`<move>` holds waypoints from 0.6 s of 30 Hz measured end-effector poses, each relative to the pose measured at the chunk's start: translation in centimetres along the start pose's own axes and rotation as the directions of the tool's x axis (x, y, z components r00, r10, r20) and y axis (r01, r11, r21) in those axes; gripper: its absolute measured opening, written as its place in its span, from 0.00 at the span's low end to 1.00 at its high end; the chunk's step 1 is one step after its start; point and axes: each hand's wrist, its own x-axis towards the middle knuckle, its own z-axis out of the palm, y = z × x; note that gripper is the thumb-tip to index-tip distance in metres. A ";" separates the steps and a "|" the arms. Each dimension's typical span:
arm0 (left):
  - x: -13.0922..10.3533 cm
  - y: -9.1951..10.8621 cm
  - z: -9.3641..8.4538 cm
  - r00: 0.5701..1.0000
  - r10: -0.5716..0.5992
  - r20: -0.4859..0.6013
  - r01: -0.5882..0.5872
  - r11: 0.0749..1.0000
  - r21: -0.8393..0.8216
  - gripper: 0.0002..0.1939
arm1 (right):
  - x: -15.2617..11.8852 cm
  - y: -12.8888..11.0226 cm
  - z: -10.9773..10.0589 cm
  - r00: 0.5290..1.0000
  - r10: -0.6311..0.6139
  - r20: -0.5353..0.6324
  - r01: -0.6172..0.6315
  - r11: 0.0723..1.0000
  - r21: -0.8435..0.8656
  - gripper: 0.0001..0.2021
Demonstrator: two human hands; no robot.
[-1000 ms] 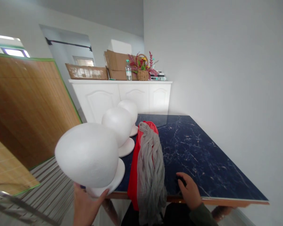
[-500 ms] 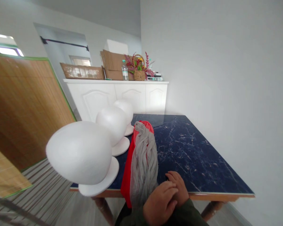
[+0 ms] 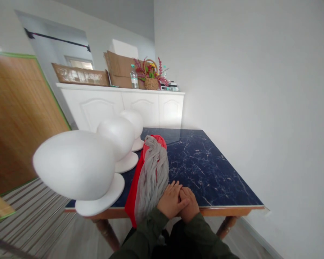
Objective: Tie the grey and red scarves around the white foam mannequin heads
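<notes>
My left hand (image 3: 170,201) rests at the table's front edge, fingers stretched out flat. It touches the right side of a crinkled grey scarf (image 3: 152,172), and its thumb lies across my right hand (image 3: 189,205). The right hand lies against the left, its fingers extended and partly covered; I see nothing held in either. Beneath the grey scarf is a red cloth (image 3: 133,196), and both hang over the front edge. To the left, three white egg-shaped head forms (image 3: 74,163) on round bases stand in a row going back.
The dark blue marble-patterned table (image 3: 205,167) meets a pale wall on the right. Behind it, a white cabinet (image 3: 97,108) carries cardboard boxes (image 3: 81,76), a water bottle (image 3: 134,77) and a flower basket (image 3: 151,83). A metal rack (image 3: 40,212) stands at lower left.
My hands have moved forward onto the table edge, and the left hand has opened out flat beside the right. The view has shifted, so everything sits further left.
</notes>
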 end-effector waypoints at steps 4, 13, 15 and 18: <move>0.1 0.3 -0.1 1.000 -0.023 -0.010 0.023 1.000 0.001 0.31 | -0.1 -0.1 0.1 0.999 -0.040 -0.008 0.040 0.998 -0.050 0.15; 0.1 0.2 -0.1 1.000 -0.016 0.006 0.016 1.000 0.016 0.31 | -0.3 0.2 0.8 0.997 -0.046 -0.062 0.044 0.998 -0.044 0.13; 0.1 0.2 -0.1 1.000 -0.019 0.002 0.019 1.000 0.016 0.30 | -0.2 0.1 0.6 0.999 -0.016 -0.027 0.016 1.000 -0.019 0.12; 0.1 0.3 -0.1 1.000 -0.017 0.008 0.017 1.000 0.015 0.31 | -0.3 0.2 0.6 1.000 -0.007 -0.011 0.007 1.000 -0.001 0.13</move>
